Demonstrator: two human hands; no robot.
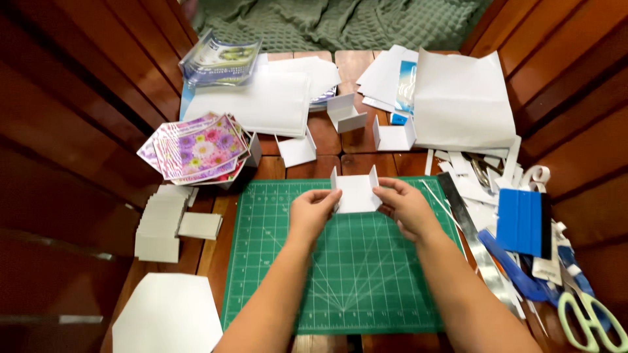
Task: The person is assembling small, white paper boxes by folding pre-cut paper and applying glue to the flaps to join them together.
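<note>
1. A small white card piece with two upturned side flaps (pixel 355 191) is held up just above the far edge of the green gridded cutting mat (pixel 275 261), between both hands.
2. The left hand (pixel 314 210) is closed round the piece's left side, fingers curled and pinching near its lower left flap.
3. The right hand (pixel 405 208) pinches the right flap between thumb and fingertips, the other fingers loosely bent.
4. The mat lies in the middle of the wooden tabletop (pixel 327 163), reaching down to its near edge.
5. Just beyond the mat, towards the far edge, stand two more folded white card pieces (pixel 394 136) of the same kind, and a flat white square lies beside them.
6. At the left of the tabletop sits a stack of hexagonal flower-printed sheets (pixel 199 149); nearer the left edge is a pile of small cream card squares (pixel 160 222), and a large white hexagonal sheet (pixel 167 314) lies at the near left corner.
7. Right of the mat a long metal ruler (pixel 474 238) runs along its edge, with a blue plastic squeegee (pixel 521 222) beside it among white paper scraps.
8. Pale green-handled scissors (pixel 592 320) lie at the near right corner.
9. Large white paper sheets (pixel 461 98) cover the far right of the tabletop.
</note>
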